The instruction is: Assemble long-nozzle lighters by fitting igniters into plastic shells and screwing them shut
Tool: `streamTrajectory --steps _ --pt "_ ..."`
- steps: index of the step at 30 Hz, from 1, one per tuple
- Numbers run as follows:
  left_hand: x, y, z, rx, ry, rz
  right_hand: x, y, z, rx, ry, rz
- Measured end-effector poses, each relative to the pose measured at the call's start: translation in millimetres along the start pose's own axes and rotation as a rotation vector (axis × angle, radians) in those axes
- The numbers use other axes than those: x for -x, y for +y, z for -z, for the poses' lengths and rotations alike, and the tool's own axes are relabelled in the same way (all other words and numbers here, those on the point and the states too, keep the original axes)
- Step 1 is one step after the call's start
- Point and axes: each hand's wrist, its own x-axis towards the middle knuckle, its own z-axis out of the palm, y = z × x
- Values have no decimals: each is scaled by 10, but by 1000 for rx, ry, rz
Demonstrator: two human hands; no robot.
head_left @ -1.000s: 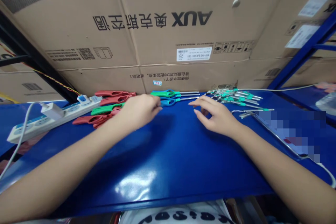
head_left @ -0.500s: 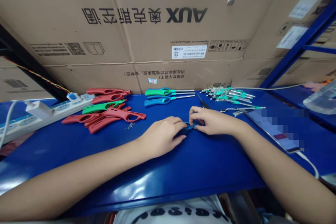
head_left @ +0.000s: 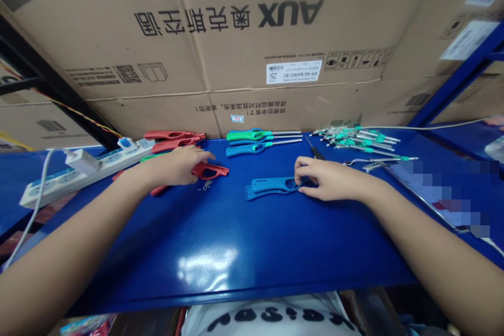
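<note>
A carton (head_left: 240,58) stands along the back, its large black lettering upside down. In front of it lies the blue table (head_left: 244,257), glossy, with a bright reflection near its front edge.

The power strip (head_left: 108,161) slants along the left end of the table, with white plugs in it. Just to its right lie the red casings (head_left: 177,144) in a loose heap, a green one among them, partly covered by the left hand and forearm. At the back right is a tangled pile of metal rods (head_left: 350,140) with teal fittings and thin wires. Near that pile the phone (head_left: 433,199) lies at a slant, partly masked by blurred squares.

Between the heap and the pile lie the lighters (head_left: 246,150), one green and two blue, side by side, metal barrels pointing right.

The right hand (head_left: 331,178) has its grip clamped on the right end of the blue casing (head_left: 271,185), thumb and fingers pinching it. This casing lies mid-table, its two halves slightly out of line. The left hand (head_left: 185,164) is over the red casings, fingers bent; whether its grip is closed on one, I cannot tell.

The screwdriver (head_left: 316,151) lies just behind the right hand. Small metal bits (head_left: 206,186) lie scattered beside the nearest red casing.
</note>
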Motion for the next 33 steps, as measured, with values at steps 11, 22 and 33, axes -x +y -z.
streamTrajectory --steps 11,22,33 --pt "231 -177 399 9 95 108 1 26 -15 0 -8 14" --pt "386 -760 235 -7 97 255 -53 63 -47 49 129 66" --pt "317 566 215 -46 365 58 -42 -53 8 -281 132 18"
